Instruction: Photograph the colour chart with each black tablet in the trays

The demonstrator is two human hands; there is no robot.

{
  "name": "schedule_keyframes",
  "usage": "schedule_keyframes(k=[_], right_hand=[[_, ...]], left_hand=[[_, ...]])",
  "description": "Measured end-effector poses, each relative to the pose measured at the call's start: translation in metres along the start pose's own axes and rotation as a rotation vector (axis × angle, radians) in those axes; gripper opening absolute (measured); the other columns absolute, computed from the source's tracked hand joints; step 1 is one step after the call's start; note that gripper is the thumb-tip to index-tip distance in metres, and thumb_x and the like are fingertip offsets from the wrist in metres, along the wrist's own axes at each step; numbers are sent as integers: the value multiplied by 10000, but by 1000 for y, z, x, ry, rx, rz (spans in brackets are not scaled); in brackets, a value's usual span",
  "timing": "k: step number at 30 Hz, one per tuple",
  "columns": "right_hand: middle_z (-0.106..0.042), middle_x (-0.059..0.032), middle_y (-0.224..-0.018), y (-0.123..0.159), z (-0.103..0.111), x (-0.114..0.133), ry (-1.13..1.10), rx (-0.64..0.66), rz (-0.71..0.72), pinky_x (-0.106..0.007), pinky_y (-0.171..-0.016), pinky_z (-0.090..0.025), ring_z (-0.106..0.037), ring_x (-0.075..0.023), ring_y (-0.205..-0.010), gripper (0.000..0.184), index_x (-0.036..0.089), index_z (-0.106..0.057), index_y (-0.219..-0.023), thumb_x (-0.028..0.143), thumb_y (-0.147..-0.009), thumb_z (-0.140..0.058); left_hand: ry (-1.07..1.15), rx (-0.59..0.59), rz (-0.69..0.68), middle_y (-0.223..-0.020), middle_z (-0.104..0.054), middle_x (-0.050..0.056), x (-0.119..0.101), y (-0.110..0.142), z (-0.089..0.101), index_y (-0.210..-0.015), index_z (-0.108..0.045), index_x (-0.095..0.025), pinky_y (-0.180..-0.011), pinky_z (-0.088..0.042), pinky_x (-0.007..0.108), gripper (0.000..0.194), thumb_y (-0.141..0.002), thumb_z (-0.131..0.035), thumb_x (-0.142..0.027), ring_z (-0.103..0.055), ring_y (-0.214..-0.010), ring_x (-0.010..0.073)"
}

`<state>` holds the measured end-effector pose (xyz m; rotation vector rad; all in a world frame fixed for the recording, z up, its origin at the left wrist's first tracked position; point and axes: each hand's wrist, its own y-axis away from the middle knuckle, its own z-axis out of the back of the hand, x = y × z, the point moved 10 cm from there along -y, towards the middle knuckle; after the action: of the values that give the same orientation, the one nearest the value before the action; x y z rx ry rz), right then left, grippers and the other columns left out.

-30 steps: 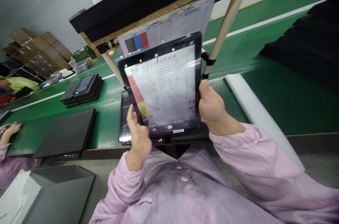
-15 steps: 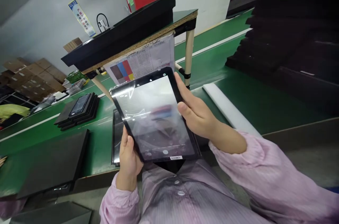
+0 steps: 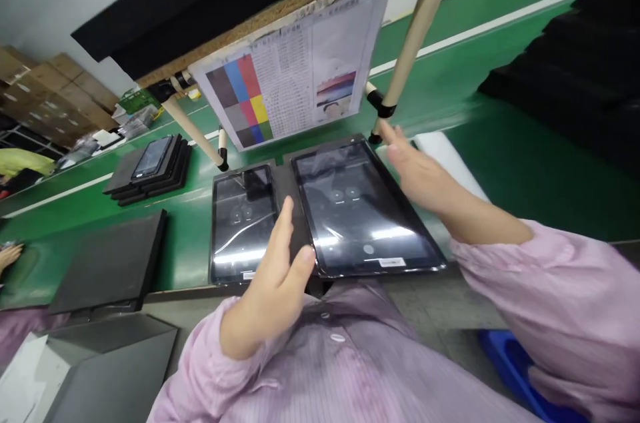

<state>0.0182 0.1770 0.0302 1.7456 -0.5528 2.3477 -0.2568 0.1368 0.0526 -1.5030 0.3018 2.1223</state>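
Two tablets lie face up on dark foam at the bench's front edge. The larger-looking right tablet has a white label at its lower edge and faint icons on a dark screen. Beside it is the left tablet, also dark, reflecting the lights. My left hand is open near the gap between them, its thumb by the right tablet's lower left corner; whether it touches is unclear. My right hand, fingers stretched out, is just beyond the right tablet's upper right edge, holding nothing.
A printed sheet with colour squares hangs from a shelf frame behind the tablets. To the left are a stack of foam trays with a tablet and a dark foam slab. White foam lies right. Another person's hand shows far left.
The tablet held in both hands has been lowered onto the foam at the right and let go. Its bright camera picture has given way to a dark screen. My view has tipped downward.
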Motion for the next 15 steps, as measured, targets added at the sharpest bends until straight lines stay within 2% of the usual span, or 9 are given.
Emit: schedule_keyframes(k=[2,5,7,10,13,15], right_hand=[[-249,-22,-1629,7,-5,17,180,91,145,-444,-1300,-56,-131,-214,-1550,707,272,-453,-1523,711,-982,-326],[-273,46,-1617,30,-29,44,513,235,463,-661,-1222,-127,-132,-322,-1542,516,387,-688,-1258,595,-1031,-274],[-351,52,-1581,42,-41,49,662,239,597,-750,-1129,-197,-212,-400,-1506,475,394,-753,-1103,549,-1026,-310],[-425,52,-1539,46,-43,48,686,190,633,-741,-1083,-283,-358,-407,-1432,433,445,-729,-1142,549,-1009,-330],[-387,112,-1557,44,-25,52,539,73,563,-662,-1152,-259,-372,-343,-1431,412,579,-553,-1332,575,-1007,-300],[-388,131,-1550,47,-11,55,502,-2,510,-632,-1151,-262,-383,-313,-1424,403,624,-492,-1356,557,-1019,-281]], left_hand=[[-206,-8,-95,-1627,-358,52,-12,13,24,-1584,-289,-379,-1226,-313,479,582,-1029,-456,-323,-334,-1504,246],[-606,-197,-115,-1357,-541,111,-13,21,72,-1435,-551,-323,-1110,-409,503,439,-1007,-475,-271,-482,-1298,270],[-853,-300,-70,-1207,-538,129,-6,20,95,-1313,-667,-279,-1045,-418,532,371,-992,-482,-253,-479,-1187,288],[-1078,-295,-28,-1194,-487,148,5,10,105,-1251,-715,-260,-1030,-381,568,361,-978,-483,-219,-423,-1180,316],[-1166,-304,-42,-1193,-464,160,7,-1,107,-1236,-730,-255,-1012,-378,563,362,-969,-490,-208,-398,-1172,330],[-1220,-301,-23,-1172,-480,170,11,-7,107,-1221,-739,-237,-962,-395,562,351,-970,-494,-236,-402,-1139,345]])
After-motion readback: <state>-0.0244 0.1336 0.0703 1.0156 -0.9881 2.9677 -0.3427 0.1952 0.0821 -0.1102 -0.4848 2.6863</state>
